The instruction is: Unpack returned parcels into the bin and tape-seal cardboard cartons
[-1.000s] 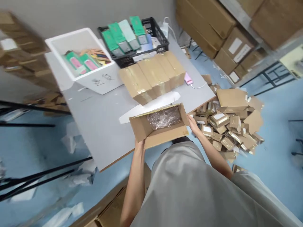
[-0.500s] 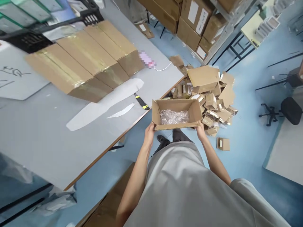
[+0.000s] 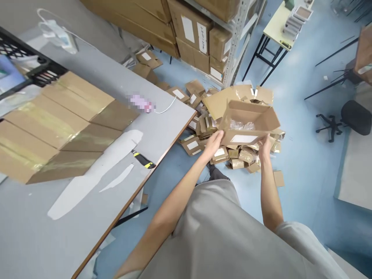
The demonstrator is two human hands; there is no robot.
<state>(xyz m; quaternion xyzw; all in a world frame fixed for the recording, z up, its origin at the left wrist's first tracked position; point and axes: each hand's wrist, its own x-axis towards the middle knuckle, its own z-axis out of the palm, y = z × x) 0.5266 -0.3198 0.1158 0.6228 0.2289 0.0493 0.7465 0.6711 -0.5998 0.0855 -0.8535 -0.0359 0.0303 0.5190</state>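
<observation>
I hold an open cardboard box [image 3: 248,123] out over the floor, to the right of the table. Crumpled clear plastic [image 3: 241,124] lies inside it, and a white label shows on its near side. My left hand [image 3: 214,140] grips the box's lower left corner. My right hand [image 3: 264,145] grips its lower right edge. Under the box lies a heap of small labelled cardboard boxes [image 3: 221,149] on the blue floor.
The grey table [image 3: 162,128] at left carries a row of taped brown cartons [image 3: 58,124], a yellow-black knife [image 3: 143,159], a blurred pink object with a white cable [image 3: 141,104] and a black crate [image 3: 35,68]. Shelving with cartons [image 3: 200,35] stands behind. An office chair [image 3: 348,116] is at right.
I have turned right and carried the box away from the table's edge, up and over the heap of small boxes. Both hands stay on it.
</observation>
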